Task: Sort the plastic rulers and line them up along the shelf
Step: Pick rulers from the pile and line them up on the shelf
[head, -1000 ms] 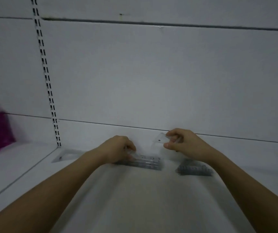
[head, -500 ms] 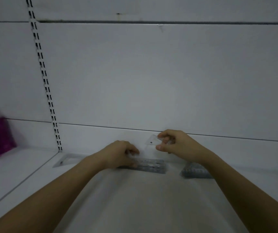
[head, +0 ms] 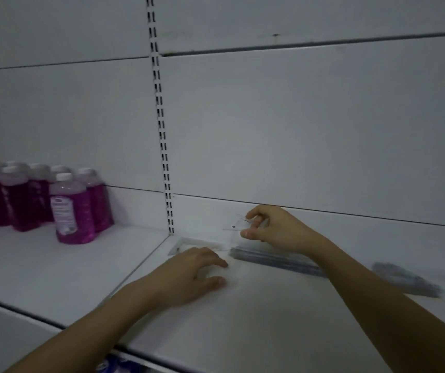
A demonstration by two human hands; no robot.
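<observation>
A white back wall of flat panels is filling most of the view, with dark seams running across it and a slotted upright rail standing left of centre. Below it a white shelf is stretching from left to right, split by a thin seam into a left section and a right section; the light is dim and greyish. A sliver of something blue is showing under the shelf's front lip, too blurred to identify.

On the left section, a cluster of bottles with magenta liquid and pale caps is standing upright near the back wall, well apart from the hands.

On the right section, a stack of clear plastic rulers is lying flat near the back, running left to right. A second, blurred pile of rulers is lying further right, apart from the first. A clear triangular ruler is lying flat in the back corner, just beside the foot of the rail.

The right hand is hovering above the first stack, its thumb and fingers pinching a small clear ruler that is raised off the shelf and tilted. The left hand is resting low over the shelf just in front of the triangular piece, fingers loosely spread and gripping nothing; whether the fingertips are touching the surface cannot be told.
</observation>
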